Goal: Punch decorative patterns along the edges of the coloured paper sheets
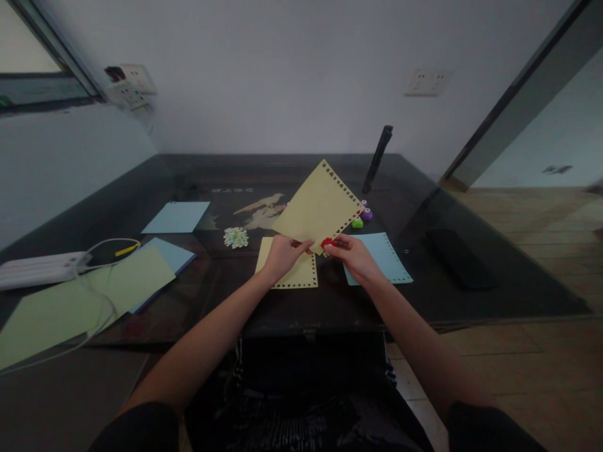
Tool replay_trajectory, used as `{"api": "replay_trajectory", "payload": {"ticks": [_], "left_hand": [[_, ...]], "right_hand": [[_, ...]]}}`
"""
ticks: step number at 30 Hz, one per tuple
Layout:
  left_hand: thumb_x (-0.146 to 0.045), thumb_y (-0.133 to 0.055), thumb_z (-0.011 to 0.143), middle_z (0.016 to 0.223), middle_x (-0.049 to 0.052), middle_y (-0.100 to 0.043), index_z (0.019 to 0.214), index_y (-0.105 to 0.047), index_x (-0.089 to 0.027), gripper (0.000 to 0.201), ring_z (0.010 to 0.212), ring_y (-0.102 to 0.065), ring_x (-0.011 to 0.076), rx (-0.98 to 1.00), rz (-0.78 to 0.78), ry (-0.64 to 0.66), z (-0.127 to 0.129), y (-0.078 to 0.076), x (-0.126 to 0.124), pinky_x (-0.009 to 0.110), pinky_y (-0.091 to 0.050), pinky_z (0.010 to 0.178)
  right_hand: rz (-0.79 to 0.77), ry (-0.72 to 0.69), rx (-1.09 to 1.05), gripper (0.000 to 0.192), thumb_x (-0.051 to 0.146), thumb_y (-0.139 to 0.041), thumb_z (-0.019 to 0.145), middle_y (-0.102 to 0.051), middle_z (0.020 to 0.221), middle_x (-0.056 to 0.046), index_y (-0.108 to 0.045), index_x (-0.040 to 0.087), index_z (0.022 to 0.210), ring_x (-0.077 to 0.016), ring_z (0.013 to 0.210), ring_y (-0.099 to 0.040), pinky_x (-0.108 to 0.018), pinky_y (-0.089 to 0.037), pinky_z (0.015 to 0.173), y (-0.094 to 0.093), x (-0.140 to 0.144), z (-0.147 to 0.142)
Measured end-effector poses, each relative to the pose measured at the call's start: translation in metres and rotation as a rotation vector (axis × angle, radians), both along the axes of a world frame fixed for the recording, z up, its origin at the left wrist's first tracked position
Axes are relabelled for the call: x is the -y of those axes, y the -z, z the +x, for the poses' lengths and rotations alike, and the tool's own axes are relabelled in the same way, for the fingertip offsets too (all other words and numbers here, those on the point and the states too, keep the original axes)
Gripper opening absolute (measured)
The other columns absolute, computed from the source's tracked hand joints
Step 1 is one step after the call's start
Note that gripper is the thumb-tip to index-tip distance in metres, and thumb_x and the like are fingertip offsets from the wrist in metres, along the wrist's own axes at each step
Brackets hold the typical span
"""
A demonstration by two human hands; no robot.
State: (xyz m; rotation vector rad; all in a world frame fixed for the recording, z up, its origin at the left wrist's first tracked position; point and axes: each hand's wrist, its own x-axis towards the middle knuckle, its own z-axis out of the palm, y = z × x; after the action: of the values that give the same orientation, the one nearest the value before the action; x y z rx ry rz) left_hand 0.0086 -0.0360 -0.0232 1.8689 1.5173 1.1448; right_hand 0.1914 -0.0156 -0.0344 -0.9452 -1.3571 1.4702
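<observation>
My left hand (282, 254) pinches the lower corner of a yellow paper sheet (316, 206) that is lifted and tilted above the dark table (330, 301); small holes are punched along its edges. My right hand (353, 257) grips a small red punch (328, 242) clamped on the sheet's lower right edge. Under my hands lie another yellow sheet (296, 276) and a light blue sheet (384, 254), both with punched borders.
Green (357, 223) and purple (366, 215) punches sit behind the lifted sheet. A pile of paper bits (235, 237) lies left of centre. Blue sheets (176, 217), green sheets (80, 295), a white power strip (40, 269) with cable at left. A black object (455, 257) at right.
</observation>
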Motion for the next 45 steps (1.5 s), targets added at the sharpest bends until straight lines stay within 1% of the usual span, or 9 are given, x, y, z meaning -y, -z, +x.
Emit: {"api": "replay_trajectory", "payload": {"ticks": [7,13,18,28,33,40,45], "left_hand": [[-0.029,-0.062,0.078,0.070,0.006,-0.073,0.066,-0.070,-0.014,0.020,0.065,-0.068,0.0164,0.054,0.013,0.011,0.0004,0.0029,-0.0008,0.025,-0.051,0.066],[-0.031,-0.061,0.079,0.070,0.006,-0.073,0.064,-0.070,-0.016,0.023,0.068,-0.068,0.0169,0.038,0.024,0.015,0.0008,0.0034,0.0005,0.026,-0.051,0.071],[-0.030,-0.061,0.079,0.069,0.005,-0.073,0.065,-0.070,-0.017,0.021,0.067,-0.068,0.0164,0.057,0.028,0.017,0.0026,0.0011,0.0022,0.026,-0.052,0.069],[-0.031,-0.061,0.079,0.069,0.003,-0.073,0.063,-0.070,-0.018,0.022,0.070,-0.068,0.0170,0.013,0.091,0.002,0.0030,0.0040,0.0026,0.027,-0.052,0.070],[-0.033,-0.058,0.081,0.070,0.003,-0.073,0.062,-0.070,-0.020,0.026,0.068,-0.067,0.0159,-0.023,0.066,-0.007,0.0035,0.0055,0.0022,0.028,-0.051,0.072],[-0.035,-0.053,0.084,0.067,0.004,-0.072,0.065,-0.070,-0.018,0.031,0.063,-0.067,0.0149,-0.010,0.061,0.027,0.0040,0.0078,0.0010,0.025,-0.050,0.067],[-0.032,-0.052,0.085,0.065,0.004,-0.072,0.061,-0.069,-0.018,0.033,0.065,-0.068,0.0159,-0.052,0.060,0.041,0.0039,0.0057,0.0007,0.027,-0.049,0.074]], "right_hand": [[0.012,-0.001,-0.053,0.025,0.030,-0.078,0.058,-0.066,0.079,-0.003,-0.065,0.020,0.076,-0.0169,0.077,-0.060,-0.034,-0.044,0.078,0.0006,-0.0005,-0.0005],[0.034,0.010,-0.003,0.024,0.033,-0.077,0.059,-0.066,0.079,-0.003,-0.064,0.020,0.075,-0.0178,0.079,-0.060,-0.034,-0.044,0.079,0.0027,-0.0024,-0.0001],[0.041,0.014,-0.025,0.024,0.033,-0.078,0.058,-0.065,0.078,-0.002,-0.064,0.021,0.075,-0.0172,0.077,-0.059,-0.034,-0.045,0.079,0.0049,-0.0037,0.0000],[0.025,0.043,-0.058,0.026,0.035,-0.079,0.056,-0.065,0.074,-0.001,-0.063,0.022,0.071,-0.0179,0.076,-0.060,-0.036,-0.045,0.081,0.0036,0.0003,-0.0016],[0.038,0.055,-0.044,0.025,0.037,-0.078,0.057,-0.065,0.074,-0.002,-0.063,0.022,0.071,-0.0185,0.077,-0.060,-0.037,-0.045,0.081,0.0058,-0.0012,-0.0007],[0.058,0.043,-0.022,0.024,0.037,-0.077,0.059,-0.067,0.082,-0.003,-0.066,0.022,0.074,-0.0202,0.083,-0.061,-0.039,-0.045,0.085,0.0076,-0.0038,0.0011],[0.057,0.035,-0.044,0.022,0.033,-0.078,0.059,-0.068,0.082,-0.003,-0.067,0.022,0.075,-0.0193,0.080,-0.062,-0.039,-0.046,0.084,0.0075,-0.0047,0.0012]]}}
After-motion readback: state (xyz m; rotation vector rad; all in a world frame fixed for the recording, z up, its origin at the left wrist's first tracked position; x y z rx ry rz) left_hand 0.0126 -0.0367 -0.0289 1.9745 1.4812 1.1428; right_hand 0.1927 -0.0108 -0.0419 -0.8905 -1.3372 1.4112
